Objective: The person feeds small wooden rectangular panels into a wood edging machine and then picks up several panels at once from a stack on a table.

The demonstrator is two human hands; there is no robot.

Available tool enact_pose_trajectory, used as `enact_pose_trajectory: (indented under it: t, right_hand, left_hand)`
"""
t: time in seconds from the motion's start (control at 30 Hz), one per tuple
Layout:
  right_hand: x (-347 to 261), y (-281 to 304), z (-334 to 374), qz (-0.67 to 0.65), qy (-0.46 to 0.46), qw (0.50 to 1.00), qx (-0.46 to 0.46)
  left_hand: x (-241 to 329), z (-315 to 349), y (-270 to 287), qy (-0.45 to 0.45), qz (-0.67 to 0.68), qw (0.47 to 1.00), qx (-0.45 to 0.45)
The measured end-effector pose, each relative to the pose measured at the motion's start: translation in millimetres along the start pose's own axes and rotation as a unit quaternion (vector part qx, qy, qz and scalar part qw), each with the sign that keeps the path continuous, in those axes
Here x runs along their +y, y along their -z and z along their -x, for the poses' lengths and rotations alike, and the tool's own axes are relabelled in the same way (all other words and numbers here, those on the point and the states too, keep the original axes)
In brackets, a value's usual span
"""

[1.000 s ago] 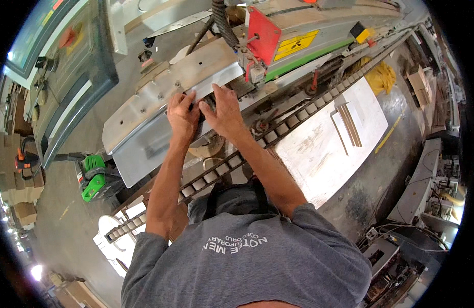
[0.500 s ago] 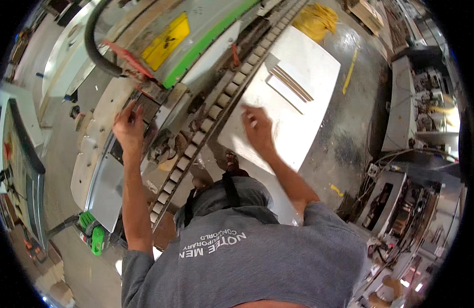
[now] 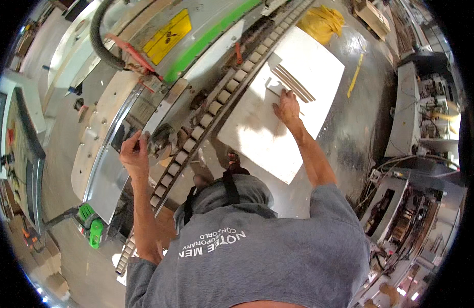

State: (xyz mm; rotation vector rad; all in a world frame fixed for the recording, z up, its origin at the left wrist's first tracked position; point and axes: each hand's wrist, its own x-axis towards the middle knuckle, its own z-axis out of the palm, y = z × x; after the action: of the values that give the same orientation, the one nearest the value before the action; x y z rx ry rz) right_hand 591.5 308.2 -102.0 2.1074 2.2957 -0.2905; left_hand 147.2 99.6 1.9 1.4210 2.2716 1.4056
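Note:
My right hand [image 3: 288, 109] is over a large white panel [image 3: 257, 120], its fingers and thumb apart, at the near side of a few narrow strips [image 3: 294, 82] with brownish edges. The fingertips come close to a thin white strip [image 3: 272, 86]; whether they touch it I cannot tell. At the left, my left hand [image 3: 135, 155] is closed, thumb and fingers drawn together beside the machine's metal edge. What it pinches, if anything, is too small to make out.
A long roller track [image 3: 215, 108] runs diagonally between my hands, along a machine with a green stripe [image 3: 211, 38] and a yellow plate [image 3: 168, 37]. A ribbed hose [image 3: 101, 41] arches above. Yellow cloth [image 3: 321, 23] lies beyond the panel. Two green-handled parts [image 3: 96, 233] sit lower left.
My right hand has moved right and forward over the panel to the strips. The left hand has come a little nearer to me, down along the machine's edge.

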Motion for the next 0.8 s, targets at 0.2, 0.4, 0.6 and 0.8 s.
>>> enact_pose_trajectory:
  t: [0.2,0.4,0.6,0.8]
  right_hand:
    - [26.0,-20.3,2.7,0.090,0.112,0.990,0.013]
    - [37.8,-29.1,20.1,-0.013,0.154,0.988,-0.007]
    - [-130.2,109.9,121.9,-0.135,0.327,0.935,0.026]
    - [-191.5,166.4,138.5,-0.099,0.393,0.914,-0.024]
  left_hand:
    - [4.3,16.7,16.4,-0.050,-0.029,0.998,0.002]
    - [5.9,22.9,27.9,-0.055,-0.009,0.998,-0.003]
    - [-6.7,44.2,75.0,0.001,-0.005,0.998,0.064]
    - [-33.7,54.0,112.1,0.050,0.023,0.989,0.137]
